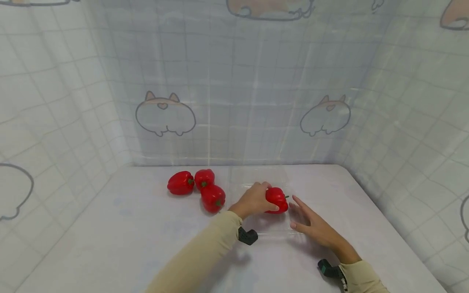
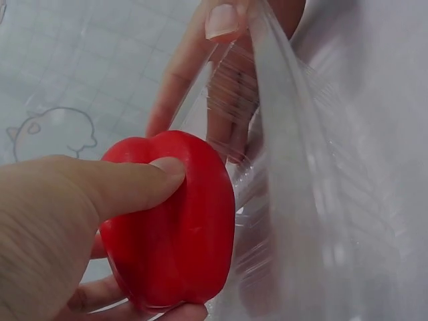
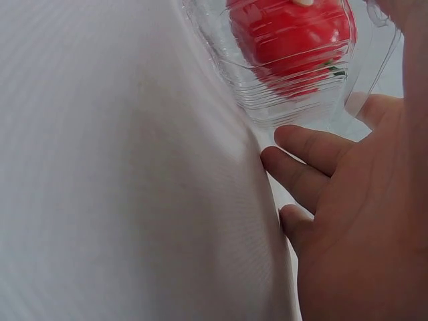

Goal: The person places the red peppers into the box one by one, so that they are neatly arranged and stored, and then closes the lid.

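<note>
My left hand [image 1: 255, 200] grips a red bell pepper [image 1: 277, 198], its thumb across one side and its fingers round the other. The pepper's green stem points right in the head view. Around it stands a clear plastic clamshell box [image 3: 267, 110] with ribbed walls, and the pepper shows through one wall in the right wrist view. At the box's right side is my right hand [image 1: 318, 229], fingers extended and holding nothing. In the right wrist view its thumb tip [image 3: 356, 102] lies right at the box's edge.
Three more red bell peppers lie close together left of the box: one on its side [image 1: 180, 183], one behind [image 1: 204, 178] and one in front [image 1: 213, 199]. Patterned curtains [image 1: 234, 101] enclose the white table [image 1: 121, 228] at the back and sides. Each wrist carries a dark device.
</note>
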`<state>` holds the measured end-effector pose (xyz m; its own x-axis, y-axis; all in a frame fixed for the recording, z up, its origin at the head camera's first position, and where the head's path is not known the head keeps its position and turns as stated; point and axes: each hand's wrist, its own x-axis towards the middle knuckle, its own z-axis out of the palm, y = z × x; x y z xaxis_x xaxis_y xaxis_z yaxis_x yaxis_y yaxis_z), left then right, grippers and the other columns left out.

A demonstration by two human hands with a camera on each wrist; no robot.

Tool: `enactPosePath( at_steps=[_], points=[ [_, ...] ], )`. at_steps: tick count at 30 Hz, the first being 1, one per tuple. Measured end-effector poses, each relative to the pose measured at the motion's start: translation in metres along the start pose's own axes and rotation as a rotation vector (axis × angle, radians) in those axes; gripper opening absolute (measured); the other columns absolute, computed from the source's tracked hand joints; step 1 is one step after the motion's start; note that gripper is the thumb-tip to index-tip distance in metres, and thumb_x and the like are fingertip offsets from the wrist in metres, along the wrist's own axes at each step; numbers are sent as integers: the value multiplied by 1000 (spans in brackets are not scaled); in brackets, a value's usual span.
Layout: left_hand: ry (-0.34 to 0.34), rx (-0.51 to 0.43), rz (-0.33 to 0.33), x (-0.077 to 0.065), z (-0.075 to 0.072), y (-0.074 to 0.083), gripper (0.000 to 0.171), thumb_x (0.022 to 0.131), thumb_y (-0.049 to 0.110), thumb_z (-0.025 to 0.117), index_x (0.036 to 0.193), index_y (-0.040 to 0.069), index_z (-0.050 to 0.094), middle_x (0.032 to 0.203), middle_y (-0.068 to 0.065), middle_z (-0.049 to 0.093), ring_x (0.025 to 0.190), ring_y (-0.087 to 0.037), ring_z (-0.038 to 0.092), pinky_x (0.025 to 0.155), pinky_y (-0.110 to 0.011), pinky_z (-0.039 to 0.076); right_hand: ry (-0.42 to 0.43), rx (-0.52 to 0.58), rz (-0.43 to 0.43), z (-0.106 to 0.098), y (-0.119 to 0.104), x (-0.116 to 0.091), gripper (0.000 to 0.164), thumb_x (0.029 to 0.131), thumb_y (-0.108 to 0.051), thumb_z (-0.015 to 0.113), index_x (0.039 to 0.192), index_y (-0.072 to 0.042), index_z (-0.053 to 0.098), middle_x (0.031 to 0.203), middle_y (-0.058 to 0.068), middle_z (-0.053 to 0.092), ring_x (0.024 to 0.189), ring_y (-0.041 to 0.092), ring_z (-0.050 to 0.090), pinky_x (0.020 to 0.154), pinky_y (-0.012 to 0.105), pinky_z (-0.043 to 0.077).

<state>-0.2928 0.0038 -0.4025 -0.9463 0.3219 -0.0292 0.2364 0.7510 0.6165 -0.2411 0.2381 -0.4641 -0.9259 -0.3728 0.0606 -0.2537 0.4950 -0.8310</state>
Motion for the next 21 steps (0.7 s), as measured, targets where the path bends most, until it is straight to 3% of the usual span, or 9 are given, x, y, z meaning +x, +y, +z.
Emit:
enactPosePath(
  at_steps=[21],
  points=[
    [60,142,2,0,12,8,76,76,32,89,141,14,53,124,-7,57,109,-23,59,89,-41,57,10,2,-6,1,-3,0,89,92,-36,69,162,-21,16,159,17,32,147,39,27,110,71,22]
  ],
)
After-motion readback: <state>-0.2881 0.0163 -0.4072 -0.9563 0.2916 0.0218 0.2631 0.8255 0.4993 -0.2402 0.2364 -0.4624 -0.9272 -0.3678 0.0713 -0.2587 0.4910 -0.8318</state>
